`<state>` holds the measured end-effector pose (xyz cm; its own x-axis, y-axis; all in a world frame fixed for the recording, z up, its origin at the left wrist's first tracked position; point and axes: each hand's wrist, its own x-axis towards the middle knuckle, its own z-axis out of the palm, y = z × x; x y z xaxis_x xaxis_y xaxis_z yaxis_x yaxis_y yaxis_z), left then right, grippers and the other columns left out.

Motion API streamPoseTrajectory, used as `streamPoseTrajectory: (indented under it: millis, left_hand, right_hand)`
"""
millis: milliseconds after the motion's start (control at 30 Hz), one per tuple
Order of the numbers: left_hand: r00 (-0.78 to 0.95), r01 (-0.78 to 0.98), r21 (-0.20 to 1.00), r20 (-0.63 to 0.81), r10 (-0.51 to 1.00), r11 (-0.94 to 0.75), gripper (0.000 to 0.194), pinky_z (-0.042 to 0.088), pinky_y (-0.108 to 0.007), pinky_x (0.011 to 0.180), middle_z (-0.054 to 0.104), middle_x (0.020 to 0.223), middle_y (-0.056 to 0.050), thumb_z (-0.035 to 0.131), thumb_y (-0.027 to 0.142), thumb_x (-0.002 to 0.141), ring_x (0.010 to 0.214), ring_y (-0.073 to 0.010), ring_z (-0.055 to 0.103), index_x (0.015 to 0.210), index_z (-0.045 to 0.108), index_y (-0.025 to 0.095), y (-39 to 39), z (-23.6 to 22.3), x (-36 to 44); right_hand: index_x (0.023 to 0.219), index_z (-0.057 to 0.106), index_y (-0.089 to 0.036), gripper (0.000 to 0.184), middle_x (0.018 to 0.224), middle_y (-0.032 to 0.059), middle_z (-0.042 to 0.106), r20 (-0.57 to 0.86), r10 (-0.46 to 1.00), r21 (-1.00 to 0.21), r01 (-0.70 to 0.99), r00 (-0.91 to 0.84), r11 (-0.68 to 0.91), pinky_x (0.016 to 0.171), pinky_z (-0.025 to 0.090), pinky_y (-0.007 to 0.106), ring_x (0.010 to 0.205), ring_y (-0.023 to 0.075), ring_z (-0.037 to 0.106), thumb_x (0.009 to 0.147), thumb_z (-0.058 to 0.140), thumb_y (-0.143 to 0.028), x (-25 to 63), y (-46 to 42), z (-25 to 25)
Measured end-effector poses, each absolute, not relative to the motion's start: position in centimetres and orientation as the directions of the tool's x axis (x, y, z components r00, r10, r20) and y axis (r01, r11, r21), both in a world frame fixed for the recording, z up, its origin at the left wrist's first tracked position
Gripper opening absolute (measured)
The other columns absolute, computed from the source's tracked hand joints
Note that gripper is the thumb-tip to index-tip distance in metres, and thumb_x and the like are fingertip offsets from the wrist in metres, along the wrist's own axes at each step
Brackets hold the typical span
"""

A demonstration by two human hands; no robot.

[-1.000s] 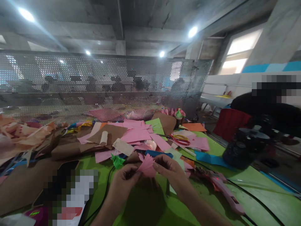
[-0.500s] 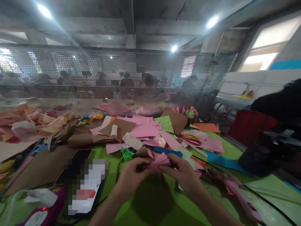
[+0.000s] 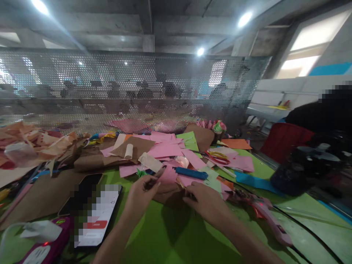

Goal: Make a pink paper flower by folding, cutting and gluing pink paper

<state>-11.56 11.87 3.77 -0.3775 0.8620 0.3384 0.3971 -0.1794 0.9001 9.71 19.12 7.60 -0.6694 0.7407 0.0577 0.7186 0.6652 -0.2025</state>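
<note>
My left hand (image 3: 143, 192) is closed, its thumb and fingers pinched at the left edge of a pink crepe-like paper piece (image 3: 168, 176). A dark narrow bit shows at those fingertips, too blurred to name. My right hand (image 3: 205, 198) is closed too, fingers curled inward just right of a brown paper piece (image 3: 170, 194); what it grips, if anything, is hidden. Beyond the hands lies a blue rolled stick-like thing (image 3: 191, 173). Green crumpled wrap (image 3: 141, 172) shows behind my left hand.
A pink glue gun (image 3: 272, 223) with a black cord lies at right, below a dark container (image 3: 291, 172). Red-handled scissors (image 3: 220, 157) rest among paper sheets. At left are two phones (image 3: 95, 223) and a purple power strip (image 3: 55, 238). A perforated metal screen (image 3: 123, 91) stands behind.
The pleated pink paper was held between both hands; now my hands are farther apart, with the pink paper by my left fingers. My right hand has curled its fingers.
</note>
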Motion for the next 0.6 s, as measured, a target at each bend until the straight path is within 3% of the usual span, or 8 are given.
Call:
streamPoseTrajectory:
  millis: [67,133,267,400,600]
  left_hand:
    - [-0.276,0.44,0.877,0.336,0.901,-0.192,0.011,0.049,-0.031,0.071,0.074,0.081,-0.003,0.067,0.026,0.075,0.077,-0.022,0.066,0.083,0.073,0.021,11.7,3.5,-10.9]
    - [-0.182,0.507,0.834,0.352,0.918,-0.219,0.022,0.048,-0.036,0.083,0.076,0.093,-0.004,0.071,0.021,0.071,0.09,-0.0255,0.066,0.092,0.075,0.025,11.5,3.7,-10.7]
    - [-0.167,0.814,0.565,0.451,0.877,-0.136,0.03,0.043,-0.037,0.096,0.071,0.114,-0.006,0.061,0.021,0.083,0.108,-0.0242,0.059,0.112,0.069,0.024,11.6,4.9,-11.8]
    - [-0.213,0.896,0.444,0.433,0.876,-0.002,0.033,0.04,-0.042,0.099,0.069,0.117,-0.009,0.057,0.02,0.085,0.113,-0.0281,0.056,0.116,0.066,0.02,12.7,6.0,-12.6]
    - [-0.25,0.925,0.363,0.368,0.895,0.109,0.045,0.037,-0.05,0.096,0.07,0.11,-0.014,0.069,0.018,0.071,0.112,-0.0362,0.055,0.116,0.066,0.017,15.5,5.9,-11.1]
  right_hand:
    - [0.086,0.07,-0.02,0.015,0.087,0.0076,0.068,0.077,0.766,-0.184,0.746,-0.639,0.64,0.065,0.036,0.029,0.083,0.0253,0.064,0.087,0.056,-0.026,10.0,19.3,7.8]
    - [0.086,0.07,-0.02,0.016,0.087,0.0077,0.069,0.086,0.779,-0.171,0.761,-0.621,0.625,0.064,0.035,0.029,0.084,0.0254,0.064,0.088,0.054,-0.024,10.4,19.6,8.0]
    - [0.081,0.068,-0.019,0.017,0.087,0.0074,0.068,0.103,0.79,-0.163,0.773,-0.604,0.613,0.061,0.033,0.029,0.08,0.0239,0.064,0.088,0.054,-0.025,10.8,20.0,8.6]
    - [0.082,0.066,-0.019,0.016,0.088,0.0071,0.067,0.124,0.784,-0.17,0.765,-0.609,0.621,0.057,0.031,0.028,0.078,0.0239,0.064,0.089,0.054,-0.027,10.7,19.8,9.2]
    - [0.085,0.066,-0.02,0.019,0.089,0.0069,0.069,0.141,0.754,-0.204,0.726,-0.641,0.656,0.058,0.033,0.028,0.082,0.0255,0.065,0.091,0.054,-0.033,10.5,19.1,9.5]
